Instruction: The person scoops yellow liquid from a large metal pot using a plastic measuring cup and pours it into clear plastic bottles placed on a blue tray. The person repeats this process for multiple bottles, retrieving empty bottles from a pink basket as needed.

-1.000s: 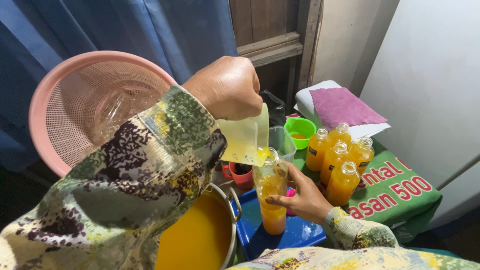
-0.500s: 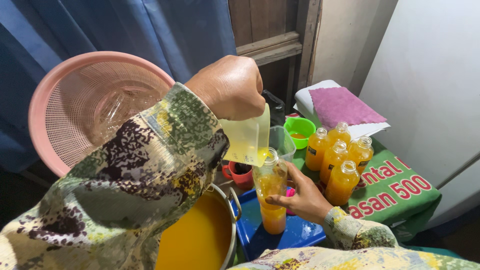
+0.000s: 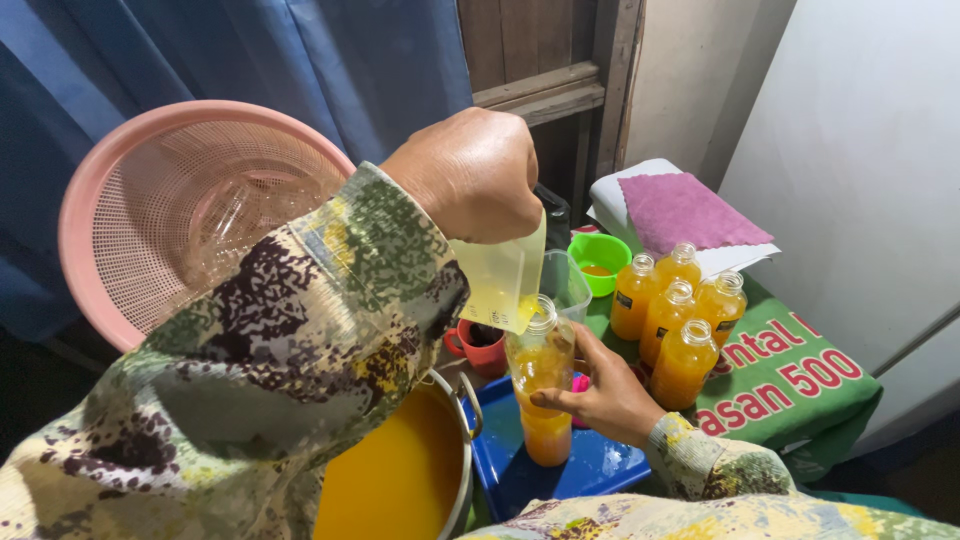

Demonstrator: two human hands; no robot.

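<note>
My left hand (image 3: 470, 175) grips a translucent plastic jug (image 3: 503, 280), tilted so its spout rests over the mouth of a clear plastic bottle (image 3: 541, 385). The bottle is nearly full of orange juice and stands on a blue tray (image 3: 600, 470). My right hand (image 3: 607, 398) wraps around the bottle's middle and holds it upright. My patterned left sleeve hides part of a metal pot of orange juice (image 3: 400, 480) at the bottom.
Several filled, uncapped orange bottles (image 3: 675, 315) stand on a green printed cloth (image 3: 800, 385) to the right. Behind them are a small green bowl (image 3: 598, 262), a purple cloth (image 3: 683, 208), a red cup (image 3: 480, 345) and a clear container (image 3: 565, 280). A pink mesh basket (image 3: 185, 215) leans at left.
The jug has tipped slightly further and the juice level in the bottle has risen. Both hands stay in place.
</note>
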